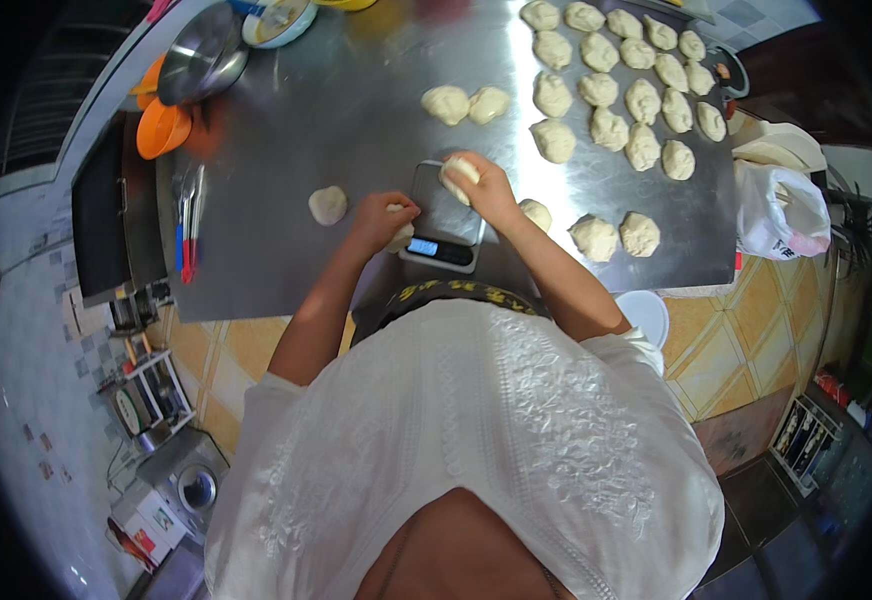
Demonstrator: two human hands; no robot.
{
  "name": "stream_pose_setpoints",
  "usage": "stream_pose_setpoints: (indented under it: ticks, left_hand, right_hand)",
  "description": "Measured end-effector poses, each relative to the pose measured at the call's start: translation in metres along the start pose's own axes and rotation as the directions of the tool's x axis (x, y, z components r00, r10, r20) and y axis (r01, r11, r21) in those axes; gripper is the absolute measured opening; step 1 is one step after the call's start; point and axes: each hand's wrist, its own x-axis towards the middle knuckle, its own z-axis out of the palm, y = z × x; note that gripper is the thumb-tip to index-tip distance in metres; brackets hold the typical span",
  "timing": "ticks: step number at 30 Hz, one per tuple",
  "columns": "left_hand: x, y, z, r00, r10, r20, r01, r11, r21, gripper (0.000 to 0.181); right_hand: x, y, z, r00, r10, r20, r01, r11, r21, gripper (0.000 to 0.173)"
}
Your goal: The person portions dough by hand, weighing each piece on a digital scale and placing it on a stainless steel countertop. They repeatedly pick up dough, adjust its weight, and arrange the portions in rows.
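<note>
My right hand (487, 191) grips a piece of pale dough (460, 180) over the far end of a digital kitchen scale (447, 217). Whether that dough touches the scale's plate I cannot tell. At the scale's left edge my left hand (383, 223) holds a smaller dough piece (401, 238), partly hidden by the fingers. The scale's small display is lit. Left of my left hand lies a single dough lump (328, 205). Two more dough lumps (446, 105) sit side by side beyond the scale, and another dough lump (536, 215) is partly covered by my right forearm.
Rows of dough pieces (599, 90) fill the far right of the metal table (256, 247). Two lumps (593, 238) rest near its front right. Along the left stand an orange bowl (162, 129), a steel bowl (200, 60) and utensils (190, 225). A white bag (777, 210) is at the right.
</note>
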Motion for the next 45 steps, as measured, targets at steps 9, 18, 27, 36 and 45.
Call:
stream_pose_setpoints:
  ticks: [9, 18, 27, 36, 45]
  left_hand:
    - [0.029, 0.093, 0.029, 0.986, -0.060, 0.157, 0.168, 0.356, -0.919, 0.023]
    - [0.059, 0.160, 0.071, 0.922, 0.199, 0.333, 0.199, 0.494, -0.846, 0.028]
    - [0.076, 0.178, 0.084, 0.946, 0.096, 0.310, 0.057, 0.892, -0.449, 0.025]
    - [0.071, 0.154, 0.062, 0.955, 0.025, 0.297, 0.169, 0.775, -0.608, 0.026]
    - [0.050, 0.109, 0.041, 0.982, 0.030, 0.185, 0.104, 0.731, -0.674, 0.024]
  right_hand:
    - [-0.026, -0.065, -0.076, 0.930, 0.303, 0.206, -0.366, 0.807, 0.465, 0.016]
    - [-0.060, -0.108, -0.105, 0.965, -0.155, -0.212, 0.113, 0.974, -0.195, 0.018]
    - [-0.097, -0.090, -0.166, 0.991, 0.067, 0.112, -0.129, 0.609, 0.782, 0.014]
    - [-0.047, -0.011, -0.414, 0.359, -0.301, -0.883, -0.465, 0.763, -0.449, 0.028]
    - [-0.106, -0.024, -0.372, 0.657, -0.238, -0.716, -0.371, 0.724, -0.582, 0.057]
